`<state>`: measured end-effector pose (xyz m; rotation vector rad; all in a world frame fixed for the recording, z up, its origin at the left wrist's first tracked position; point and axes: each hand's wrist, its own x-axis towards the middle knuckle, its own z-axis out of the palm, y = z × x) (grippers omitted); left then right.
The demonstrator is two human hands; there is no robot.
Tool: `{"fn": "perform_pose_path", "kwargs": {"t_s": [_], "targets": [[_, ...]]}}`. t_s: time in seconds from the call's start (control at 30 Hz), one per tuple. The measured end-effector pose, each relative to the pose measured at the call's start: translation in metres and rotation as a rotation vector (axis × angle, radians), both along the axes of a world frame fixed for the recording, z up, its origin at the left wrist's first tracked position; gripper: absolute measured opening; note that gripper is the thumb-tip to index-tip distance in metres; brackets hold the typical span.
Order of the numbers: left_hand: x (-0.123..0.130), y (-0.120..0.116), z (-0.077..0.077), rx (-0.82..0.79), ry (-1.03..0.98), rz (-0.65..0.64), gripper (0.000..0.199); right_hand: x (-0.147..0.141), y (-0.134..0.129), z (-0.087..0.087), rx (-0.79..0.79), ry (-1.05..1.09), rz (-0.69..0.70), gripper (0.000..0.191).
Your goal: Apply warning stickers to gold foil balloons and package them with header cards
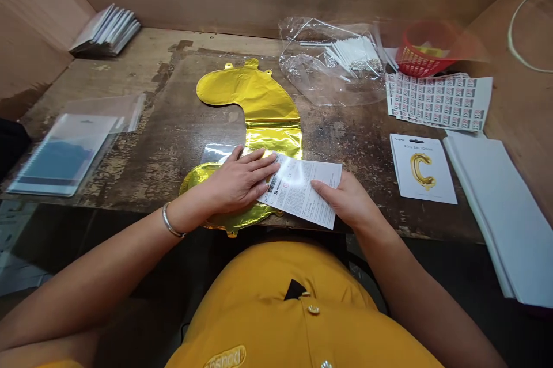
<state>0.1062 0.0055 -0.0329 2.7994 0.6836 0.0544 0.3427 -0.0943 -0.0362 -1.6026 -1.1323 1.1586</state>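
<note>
A flat gold foil balloon (272,104), curved like a C, lies before me on the worn table. Over its lower part is a white printed card (309,186) with small text facing up. My right hand (345,195) grips the card's right end, thumb on top. My left hand (246,181) lies flat, fingers stretched over the card's left end and the foil. A shiny piece of clear plastic (218,152) shows just beyond my left hand; how it joins the card is hidden.
Clear bags (60,146) lie left, below stacked packets (107,31). At the back are a plastic bag of white sticks (354,57), a red basket (421,60) and sticker sheets (440,100). On the right sit foil balloon cards (423,169) and folded white sheets (505,212).
</note>
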Motion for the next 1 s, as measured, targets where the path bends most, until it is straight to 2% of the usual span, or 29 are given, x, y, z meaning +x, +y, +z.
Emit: {"fn": "perform_pose_path", "kwargs": {"t_s": [0.13,0.3,0.43,0.67,0.87,1.0], "targets": [[-0.002,0.000,-0.001,-0.015,-0.005,0.020,0.049,0.005,0.000,0.001,-0.015,-0.078,0.027,0.036],[-0.004,-0.001,-0.005,-0.058,-0.037,0.060,0.067,0.009,0.007,0.010,0.004,-0.146,0.080,0.029],[-0.006,0.001,-0.004,-0.049,-0.009,0.031,0.061,0.013,0.013,0.017,-0.044,-0.151,0.128,0.028],[-0.007,0.001,-0.003,-0.005,0.038,-0.021,0.054,0.013,0.017,0.018,-0.084,-0.129,0.097,0.027],[-0.006,-0.003,-0.004,0.019,0.055,0.163,0.077,0.016,0.021,0.025,-0.104,-0.143,0.133,0.024],[-0.009,-0.002,-0.005,-0.011,0.064,0.135,0.075,0.015,0.026,0.029,-0.120,-0.125,0.162,0.025]]}}
